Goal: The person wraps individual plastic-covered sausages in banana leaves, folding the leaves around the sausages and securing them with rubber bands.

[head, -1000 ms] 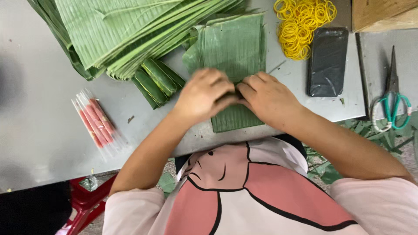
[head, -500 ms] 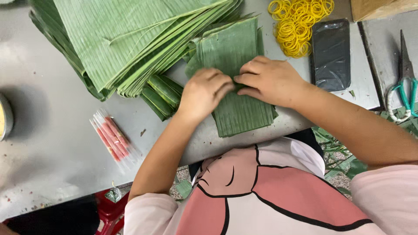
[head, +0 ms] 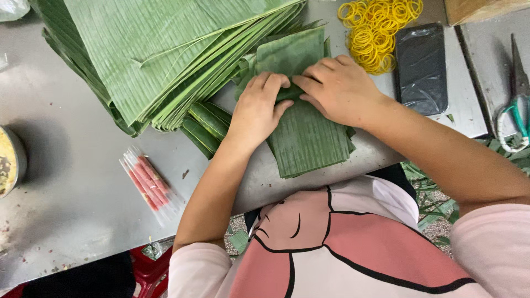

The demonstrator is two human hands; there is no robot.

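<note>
A long strip of green banana leaf (head: pixel 309 138) lies on the grey table (head: pixel 83 182) in front of me. My left hand (head: pixel 256 107) and my right hand (head: pixel 337 88) meet over its middle, fingers curled and pinching a fold or small roll of leaf between them. What sits inside the fold is hidden by my fingers. A tall stack of cut banana leaves (head: pixel 165 49) lies just left of my hands, with a few rolled leaf bundles (head: pixel 204 124) at its near edge.
A heap of yellow rubber bands (head: pixel 381 27) and a black phone (head: pixel 422 69) lie at the right. Scissors with teal handles (head: pixel 516 110) rest at the far right. A clear packet of red sticks (head: pixel 146 182) lies at the left, a bowl (head: pixel 8 160) at the left edge.
Both hands have slid up the leaf strip away from me, from its near end to its middle. The view has shifted, bringing the bowl into sight at the left.
</note>
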